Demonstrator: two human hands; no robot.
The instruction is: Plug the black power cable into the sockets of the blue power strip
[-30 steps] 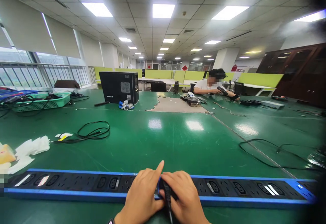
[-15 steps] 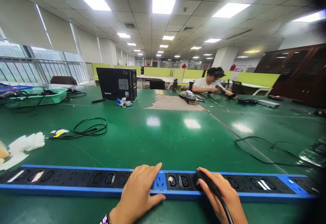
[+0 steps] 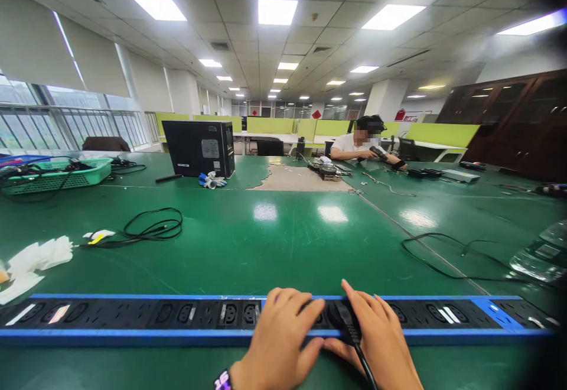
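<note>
Reference: power strip (image 3: 146,314). Right hand (image 3: 376,337) — clamped on the black plug (image 3: 345,319), which is over the strip's sockets. Left hand (image 3: 286,334) — fingers spread, thumb apart, over the strip beside the plug.

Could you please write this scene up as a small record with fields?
Right hand: around the black plug
Left hand: over the power strip, fingers and thumb apart
Plug fully seated: cannot tell
Power strip colours: blue frame, black face
Surface: green table
Left side: basket, crumpled tissue, coiled cable
Far side: computer case, gloves, person in white
Right side: clear bottle
</note>
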